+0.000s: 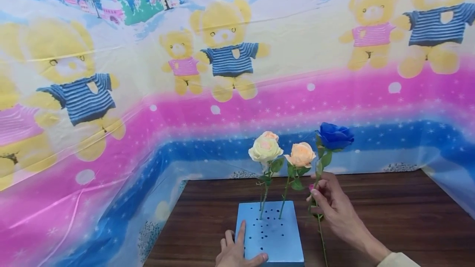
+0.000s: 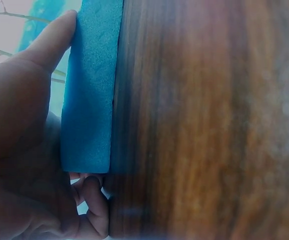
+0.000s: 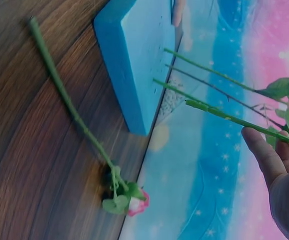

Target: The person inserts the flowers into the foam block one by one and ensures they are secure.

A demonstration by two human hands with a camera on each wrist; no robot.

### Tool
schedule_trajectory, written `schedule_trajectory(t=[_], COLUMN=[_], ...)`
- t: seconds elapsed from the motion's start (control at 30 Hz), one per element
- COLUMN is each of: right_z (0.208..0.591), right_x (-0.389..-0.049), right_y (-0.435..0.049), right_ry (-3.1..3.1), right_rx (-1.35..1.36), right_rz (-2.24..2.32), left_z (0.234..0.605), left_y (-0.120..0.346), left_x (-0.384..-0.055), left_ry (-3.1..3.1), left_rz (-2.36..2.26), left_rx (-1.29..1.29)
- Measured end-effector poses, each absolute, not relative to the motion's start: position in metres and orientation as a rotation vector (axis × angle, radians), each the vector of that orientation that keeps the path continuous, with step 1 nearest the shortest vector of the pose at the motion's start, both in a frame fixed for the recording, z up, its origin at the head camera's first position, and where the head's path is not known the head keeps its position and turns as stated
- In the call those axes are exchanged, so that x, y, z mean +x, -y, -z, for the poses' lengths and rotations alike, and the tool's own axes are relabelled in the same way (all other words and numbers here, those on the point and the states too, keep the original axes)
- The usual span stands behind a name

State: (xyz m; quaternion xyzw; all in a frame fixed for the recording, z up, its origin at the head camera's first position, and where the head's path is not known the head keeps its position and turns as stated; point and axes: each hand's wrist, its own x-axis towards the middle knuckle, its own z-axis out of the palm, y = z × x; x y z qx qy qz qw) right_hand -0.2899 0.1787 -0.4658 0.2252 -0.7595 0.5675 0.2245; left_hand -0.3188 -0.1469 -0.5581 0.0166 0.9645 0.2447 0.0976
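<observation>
My right hand pinches the green stem of a blue rose, with the bloom upward. In the right wrist view, the cut end of this stem hangs apart from the light-blue foam block, whose top has many small holes. A cream rose, a peach rose and another peach bloom, partly hidden behind the cream one, stand in the block. My left hand rests on the block's near left corner, index finger and thumb extended on its top.
A pink rose lies on the dark wooden table, right of the block; my right hand partly covers it in the head view. A cloth printed with teddy bears hangs behind and beside the table.
</observation>
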Motion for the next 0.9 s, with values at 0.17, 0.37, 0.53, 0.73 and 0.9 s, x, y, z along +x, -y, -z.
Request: schedule_trajectory(t=[0.17,0.37,0.53,0.73,0.9], right_z=[0.467,0.466,0.466,0.468,0.471], right_x=[-0.291,-0.292,-0.293,-0.294,-0.296], right_y=[-0.165,-0.149,-0.137,-0.127,-0.121], right_ry=[2.12,2.11,2.078,2.064,2.106], right_rx=[0.621,0.637,0.673,0.687,0.657], right_rz=[-1.503,-1.448,-1.515,-1.649,-1.601], left_z=[0.559,0.56,0.56,0.559,0.559], left_y=[0.147,0.147,0.147,0.147,0.148], left_x=[-0.32,-0.32,-0.32,-0.32,-0.321], left_ry=[-2.848,-2.847,-2.85,-2.849,-2.84], left_rz=[-0.722,-0.727,-0.73,-0.726,-0.738], left_rx=[0.049,0.045,0.037,0.044,0.059])
